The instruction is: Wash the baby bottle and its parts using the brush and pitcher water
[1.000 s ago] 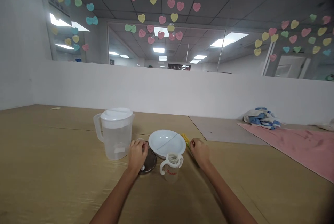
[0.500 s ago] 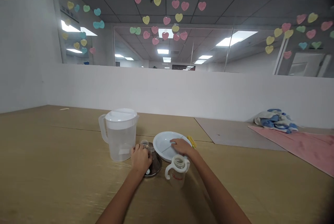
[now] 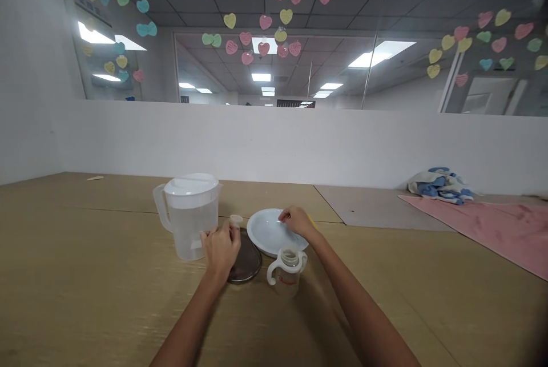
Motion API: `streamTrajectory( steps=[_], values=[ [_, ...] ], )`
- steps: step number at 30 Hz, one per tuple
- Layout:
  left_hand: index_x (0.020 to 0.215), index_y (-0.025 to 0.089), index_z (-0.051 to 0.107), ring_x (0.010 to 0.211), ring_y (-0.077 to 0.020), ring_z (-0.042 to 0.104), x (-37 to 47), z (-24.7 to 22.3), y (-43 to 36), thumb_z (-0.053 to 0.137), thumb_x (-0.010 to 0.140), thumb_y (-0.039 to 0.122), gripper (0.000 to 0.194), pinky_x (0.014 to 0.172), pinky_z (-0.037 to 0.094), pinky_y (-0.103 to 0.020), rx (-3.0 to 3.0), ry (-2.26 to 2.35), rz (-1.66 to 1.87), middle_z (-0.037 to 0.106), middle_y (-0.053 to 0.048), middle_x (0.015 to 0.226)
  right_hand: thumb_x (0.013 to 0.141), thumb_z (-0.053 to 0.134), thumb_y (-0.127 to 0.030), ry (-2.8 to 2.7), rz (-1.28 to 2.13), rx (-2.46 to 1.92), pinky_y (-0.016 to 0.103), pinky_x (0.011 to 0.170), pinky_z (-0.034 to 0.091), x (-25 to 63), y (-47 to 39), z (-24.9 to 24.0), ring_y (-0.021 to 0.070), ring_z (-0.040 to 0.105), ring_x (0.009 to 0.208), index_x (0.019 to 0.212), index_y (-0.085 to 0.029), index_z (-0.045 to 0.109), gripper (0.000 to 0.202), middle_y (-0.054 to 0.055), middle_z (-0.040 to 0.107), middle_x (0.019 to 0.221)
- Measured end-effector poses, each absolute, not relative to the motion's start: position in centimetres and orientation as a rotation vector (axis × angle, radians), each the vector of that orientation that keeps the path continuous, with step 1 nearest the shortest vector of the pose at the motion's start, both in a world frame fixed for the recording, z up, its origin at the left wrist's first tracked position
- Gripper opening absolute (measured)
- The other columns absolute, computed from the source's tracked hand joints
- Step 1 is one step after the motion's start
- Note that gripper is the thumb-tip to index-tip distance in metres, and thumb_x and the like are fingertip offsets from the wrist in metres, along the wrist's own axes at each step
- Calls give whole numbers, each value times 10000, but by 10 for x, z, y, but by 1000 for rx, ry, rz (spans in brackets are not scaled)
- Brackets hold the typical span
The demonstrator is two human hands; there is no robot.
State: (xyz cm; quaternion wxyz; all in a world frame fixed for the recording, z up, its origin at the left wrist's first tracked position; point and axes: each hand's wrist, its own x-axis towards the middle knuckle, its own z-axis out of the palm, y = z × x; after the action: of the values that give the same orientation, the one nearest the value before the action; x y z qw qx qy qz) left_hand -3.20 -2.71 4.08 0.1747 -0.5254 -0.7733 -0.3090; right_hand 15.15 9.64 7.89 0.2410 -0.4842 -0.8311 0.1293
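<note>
Half a second ago the left hand [image 3: 220, 247] lay low on the dark round tray [image 3: 245, 261], its fingers bunched around a small clear piece; now it is raised off the tray and holds that small clear cap-like piece [image 3: 235, 220] up just beside the pitcher [image 3: 190, 216], above the tray's far edge. The fingers are curled in, thumb and fingertips pinched on the piece (what exactly it is stays too small and blurred to tell). The right hand [image 3: 295, 221] has moved little: it was flat on the near rim of the white plate [image 3: 268, 233] and is now lifted slightly over the plate's right side, fingers bent and drawn close together, tips seemingly nipped on something tiny above the plate; whether they truly hold anything cannot be made out.

Taking the pitcher as landmark: the tray lies just right of it and nearer the person, the plate right of the tray and touching or overlapping its far edge, and the handled baby cup [image 3: 285, 273], open-topped and upright, stands right of the pitcher and closest to the person, in front of the plate. Far right of the pitcher, a blue-and-white cloth [image 3: 439, 184] rests at the back of a pink mat [image 3: 492, 230] on the wooden table [image 3: 85, 275].
</note>
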Motion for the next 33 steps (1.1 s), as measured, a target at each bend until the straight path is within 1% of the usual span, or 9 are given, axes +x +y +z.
streamTrajectory(
  steps=[3,6,9,11,15,18,21,24,33],
  values=[
    [865,166,611,818,-248,572,-33,39,-25,286,875,301,351,796,304,-388,-1510,-2107,-1062,660,-89,756,703,425,-31,-2182,292,-1280,193,669,401,152,92,89,121,602,754,779,-152,675,289,45,691,828],
    [900,175,608,902,-237,553,-30,35,-22,280,877,280,345,851,319,-388,-1649,-1989,-1318,658,-90,891,704,409,-33,-2077,261,-1231,204,647,402,151,87,99,123,593,723,775,-158,615,251,36,676,785],
    [980,201,597,993,-216,527,-23,32,-20,291,874,294,336,875,339,-361,-1871,-1826,-1542,633,-73,1031,706,426,-41,-1931,324,-1096,218,645,418,148,77,109,125,601,703,817,-166,537,201,28,670,751],
    [976,217,600,1012,-208,521,-18,31,-20,302,877,316,329,897,334,-358,-1991,-1776,-1598,630,-57,1052,716,442,-55,-1866,403,-984,232,667,436,146,66,119,126,612,708,875,-173,500,207,20,669,734],
    [895,219,629,988,-214,523,-9,28,-21,318,883,351,338,911,319,-386,-2101,-1847,-1511,644,-51,997,714,495,-87,-1806,598,-748,257,699,474,141,38,140,125,625,722,1008,-182,496,310,10,669,741],
    [880,216,637,987,-214,517,-6,23,-19,310,892,364,359,900,321,-393,-2144,-1868,-1434,641,-51,987,719,528,-139,-1840,776,-628,260,702,491,138,16,152,133,632,744,856,-162,573,147,27,661,730],
    [884,218,639,989,-210,511,-6,18,-17,300,896,372,372,894,323,-390,-2156,-1856,-1395,637,-48,988,711,577,-197,-1911,868,-555,257,703,498,138,3,157,130,629,732,782,-156,599,85,32,660,749],
    [892,221,642,992,-210,508,-7,17,-17,295,898,369,377,891,320,-391,-2150,-1849,-1395,636,-45,992,712,564,-173,-2024,826,-546,247,701,490,137,0,154,122,620,727,753,-157,615,68,27,663,762],
    [919,212,640,968,-208,527,-7,19,-17,335,880,315,324,869,335,-382,-2100,-1845,-1378,646,-45,998,720,500,-101,-2167,646,-620,218,661,466,133,6,143,115,607,701,732,-157,632,144,13,662,734]
  ],
)
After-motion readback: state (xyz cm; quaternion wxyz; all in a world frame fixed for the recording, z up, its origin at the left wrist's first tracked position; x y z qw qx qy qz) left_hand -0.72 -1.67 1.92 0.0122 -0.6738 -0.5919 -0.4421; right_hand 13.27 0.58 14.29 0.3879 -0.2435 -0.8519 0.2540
